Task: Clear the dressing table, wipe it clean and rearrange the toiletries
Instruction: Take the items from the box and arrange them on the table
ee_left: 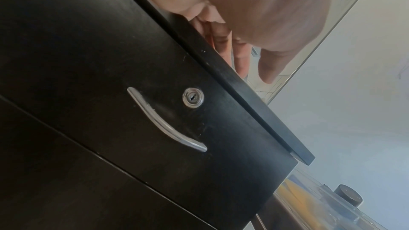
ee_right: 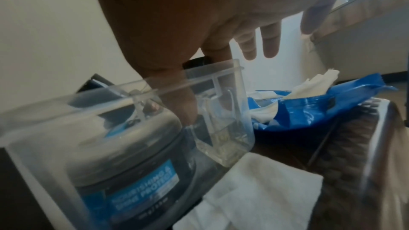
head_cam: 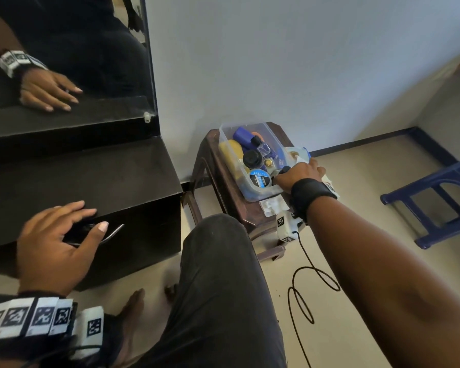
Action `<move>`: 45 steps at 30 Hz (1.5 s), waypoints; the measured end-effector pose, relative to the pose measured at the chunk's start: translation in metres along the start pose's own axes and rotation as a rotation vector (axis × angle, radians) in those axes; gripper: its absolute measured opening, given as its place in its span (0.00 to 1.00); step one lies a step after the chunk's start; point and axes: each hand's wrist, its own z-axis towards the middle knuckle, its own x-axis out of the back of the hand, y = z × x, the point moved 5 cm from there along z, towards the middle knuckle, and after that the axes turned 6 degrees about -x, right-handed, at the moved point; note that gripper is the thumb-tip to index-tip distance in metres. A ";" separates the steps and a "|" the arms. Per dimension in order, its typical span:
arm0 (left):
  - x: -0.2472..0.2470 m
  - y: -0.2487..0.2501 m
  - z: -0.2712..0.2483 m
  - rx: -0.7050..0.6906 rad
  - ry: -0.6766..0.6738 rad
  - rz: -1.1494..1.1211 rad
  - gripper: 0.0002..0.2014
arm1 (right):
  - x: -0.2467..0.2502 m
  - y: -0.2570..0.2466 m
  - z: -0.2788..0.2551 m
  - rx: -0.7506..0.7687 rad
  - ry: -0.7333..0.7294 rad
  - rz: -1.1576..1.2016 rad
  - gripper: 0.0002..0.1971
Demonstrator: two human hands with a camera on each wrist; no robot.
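The left hand was laid palm-down over the front edge of the black dressing table, its fingers straight and spread on the top, the thumb hanging over the drawer front near the curved metal handle and the round lock; nothing was held in it. The right arm was stretched out toward two o'clock, and the right hand was lowered palm-down over the near right corner of a clear plastic container. Its thumb and forefinger were dipped inside the container wall around something dark, while the other fingers were held straight and spread above a blue wipes packet; whether anything was actually pinched could not be told. The toiletries were gathered in the container: a black jar with a blue label at the near end, a black-capped pot, a small glass bottle, a blue bottle and something yellow. The container was set on a brown plastic stool, at three o'clock of the dressing table, with a white cloth lying on the stool just beside it. The left hand was reflected in the mirror at eleven o'clock.
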 end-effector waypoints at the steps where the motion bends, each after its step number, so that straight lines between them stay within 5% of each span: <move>1: 0.001 0.002 0.000 -0.007 -0.001 0.004 0.27 | 0.002 0.001 -0.002 -0.003 0.011 0.019 0.34; 7: 0.011 0.015 -0.001 -0.035 -0.009 0.021 0.26 | 0.037 0.005 -0.041 0.051 0.306 0.336 0.18; 12: 0.014 0.021 0.000 -0.025 0.023 0.014 0.27 | 0.065 -0.032 -0.107 0.426 0.492 0.857 0.16; 14: 0.014 0.024 0.001 -0.026 0.046 0.013 0.26 | 0.053 -0.069 -0.132 0.595 0.221 1.130 0.13; 15: 0.016 0.024 0.001 -0.028 0.060 0.020 0.25 | 0.039 -0.095 -0.149 0.644 -0.056 1.310 0.14; 17: 0.016 0.028 0.000 -0.036 0.070 0.002 0.22 | 0.006 -0.146 -0.185 0.571 -0.609 1.558 0.19; 18: 0.017 0.029 0.000 -0.036 0.055 -0.011 0.21 | -0.009 -0.168 -0.202 0.486 -0.747 1.574 0.21; 21: 0.021 0.025 -0.002 -0.018 -0.016 -0.047 0.20 | -0.049 -0.212 -0.245 0.393 -0.853 1.548 0.24; 26: 0.043 0.030 0.011 0.242 -0.083 -0.379 0.22 | -0.089 -0.226 -0.267 0.640 -0.952 1.410 0.23; 28: 0.051 0.048 0.027 0.247 -0.132 -0.479 0.22 | -0.088 -0.224 -0.265 0.744 -0.984 1.411 0.23; 32: 0.056 0.077 0.057 0.180 -0.286 -0.451 0.26 | -0.085 -0.225 -0.256 0.935 -0.925 1.339 0.28; 36: 0.054 0.078 0.087 0.194 -0.230 -0.346 0.23 | -0.082 -0.221 -0.245 0.974 -0.700 1.098 0.30; 40: 0.038 0.083 0.108 0.229 -0.251 -0.313 0.15 | -0.076 -0.212 -0.226 0.823 -0.352 1.121 0.18; 45: 0.015 0.087 0.135 0.201 -0.230 -0.297 0.19 | -0.069 -0.207 -0.205 0.712 -0.174 1.100 0.16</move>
